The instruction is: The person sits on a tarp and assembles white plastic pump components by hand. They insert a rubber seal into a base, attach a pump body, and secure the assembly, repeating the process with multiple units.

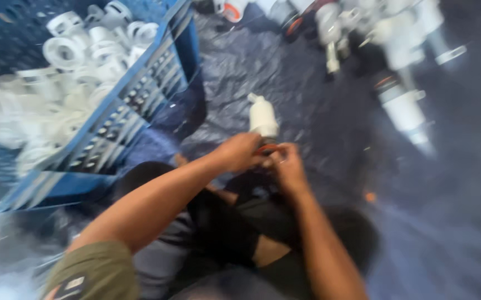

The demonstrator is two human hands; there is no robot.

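Both hands meet near the middle of the view, just above the person's lap. The left hand (239, 152) is curled around the lower end of a white plastic fitting (262, 118), which stands out past the fingers and points away from the person, tilted slightly left. The right hand (287, 165) is just beside it, fingers pinched at an orange ring (267, 148) that sits at the base of the fitting, right between the two hands. Both hands touch the piece; the blur hides how firmly the right fingers close on the ring.

The fitting is a short, stout white cylinder with a narrower neck and a small cap-like tip at its far end. A dark band shows where it meets the orange ring. Its finer shape is lost to motion blur.

To the left stands a blue plastic crate (140, 111) with slotted walls, tipped at an angle in the view. It holds a heap of white rings and collars (79, 61), piled loosely against the near wall. Everything rests on a dark blue tarpaulin (285, 72), wrinkled, spread over the floor. At the upper right lies a loose group of white pipe assemblies (401, 105), some with orange or metal bands, well apart from the hands. A small orange bit (369, 196) lies on the tarpaulin to the right of the right hand.
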